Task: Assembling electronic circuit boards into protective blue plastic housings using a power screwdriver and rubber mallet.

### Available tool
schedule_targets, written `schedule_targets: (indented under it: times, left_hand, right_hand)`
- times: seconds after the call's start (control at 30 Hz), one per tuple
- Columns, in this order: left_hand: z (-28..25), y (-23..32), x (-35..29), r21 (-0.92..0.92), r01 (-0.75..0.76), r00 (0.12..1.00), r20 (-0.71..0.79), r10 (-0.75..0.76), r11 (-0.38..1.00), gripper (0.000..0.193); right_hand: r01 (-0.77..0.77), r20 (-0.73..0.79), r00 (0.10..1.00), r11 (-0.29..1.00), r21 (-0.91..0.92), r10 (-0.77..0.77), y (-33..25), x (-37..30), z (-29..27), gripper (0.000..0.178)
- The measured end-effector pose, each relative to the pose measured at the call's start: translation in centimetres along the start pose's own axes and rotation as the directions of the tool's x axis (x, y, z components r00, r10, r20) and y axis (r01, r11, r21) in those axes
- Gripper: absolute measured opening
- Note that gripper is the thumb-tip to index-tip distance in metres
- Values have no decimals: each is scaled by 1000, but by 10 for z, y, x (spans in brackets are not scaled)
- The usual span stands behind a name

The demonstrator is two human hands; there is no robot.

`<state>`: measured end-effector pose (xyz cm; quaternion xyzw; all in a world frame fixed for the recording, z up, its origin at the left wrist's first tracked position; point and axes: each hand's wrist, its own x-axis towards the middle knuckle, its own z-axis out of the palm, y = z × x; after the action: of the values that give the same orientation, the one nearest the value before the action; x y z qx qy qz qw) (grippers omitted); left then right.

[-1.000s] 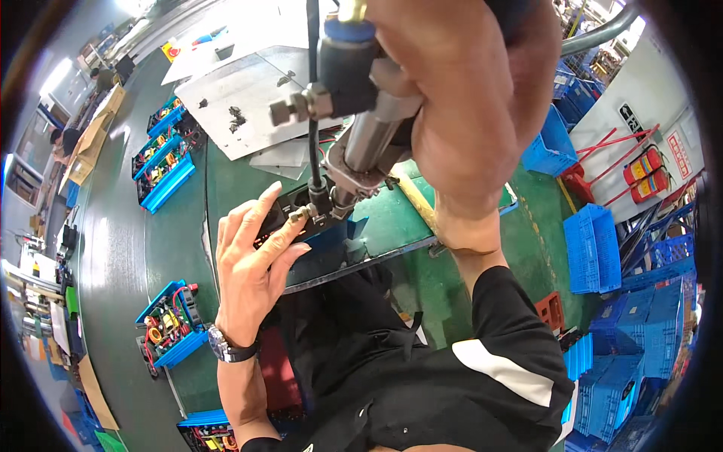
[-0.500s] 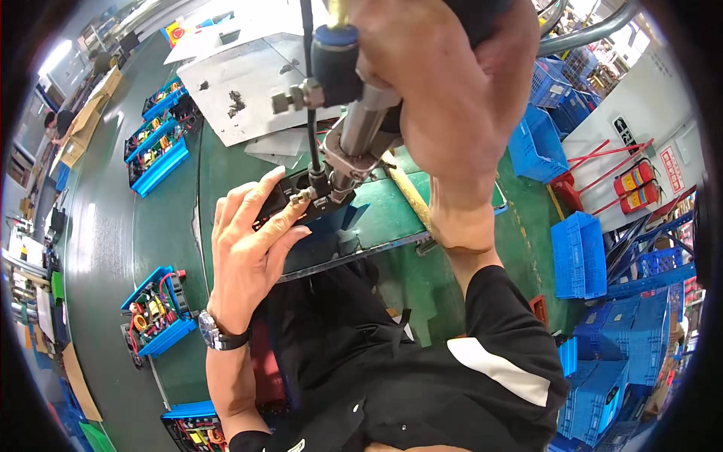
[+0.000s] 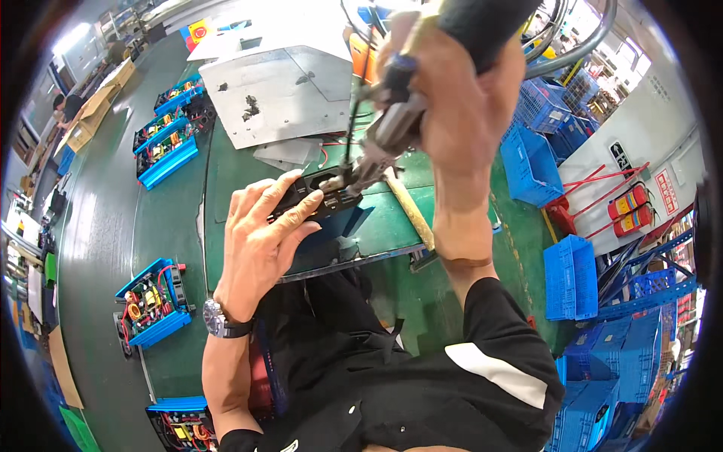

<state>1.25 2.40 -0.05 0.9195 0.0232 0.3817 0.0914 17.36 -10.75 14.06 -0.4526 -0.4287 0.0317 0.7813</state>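
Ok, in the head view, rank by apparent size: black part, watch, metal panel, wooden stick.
1. Metal panel
2. Black part, partly covered by the left hand
3. Watch and wooden stick: unsure; the stick is longer but thinner

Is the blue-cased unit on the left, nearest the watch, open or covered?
Open: no cover lies over the blue-cased unit, and its yellow coil shows inside.

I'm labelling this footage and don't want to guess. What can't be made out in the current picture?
All in the head view:
- Tip of the metal tool: blur hides its exact contact with the black part.
- Left end of the black part: covered by the left hand.
- Right hand: blurred; finger positions unclear.
- Bottom blue-cased unit: cut off by lower edge.
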Motion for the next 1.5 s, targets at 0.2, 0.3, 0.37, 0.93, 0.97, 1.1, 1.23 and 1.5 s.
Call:
schedule_targets:
  times: [0.2,0.3,0.37,0.93,0.97,1.1,1.23,1.5]
  left_hand:
    - [18,-4,-17,-66,11,953,-301,-30,998,54]
    - [32,-17,-34,-552,-1,840,-453,-299,834,47]
    - [32,-13,-32,-604,28,841,-416,-345,797,45]
    - [40,-17,-44,-613,192,825,-322,-464,767,46]
    - [39,-17,-44,-613,194,824,-322,-466,766,46]
    - [36,-16,-42,-631,171,832,-319,-454,757,42]
    - [37,-15,-43,-667,181,822,-300,-483,722,37]
    - [36,-14,-43,-674,175,824,-300,-482,718,35]
  right_hand:
    - [420,-179,891,907,-21,-417,-24,17,-14,29]
    - [525,5,851,851,2,-525,-24,16,-3,31]
    - [445,301,805,856,263,-511,-19,39,-26,36]
    - [70,204,968,942,327,-143,-1,-29,95,78]
    - [65,208,972,977,204,-108,-1,-30,94,74]
    - [177,266,947,983,43,-182,7,-26,82,52]
    - [413,390,838,911,6,-383,27,-13,69,29]
    - [701,466,618,712,40,-634,52,1,67,31]
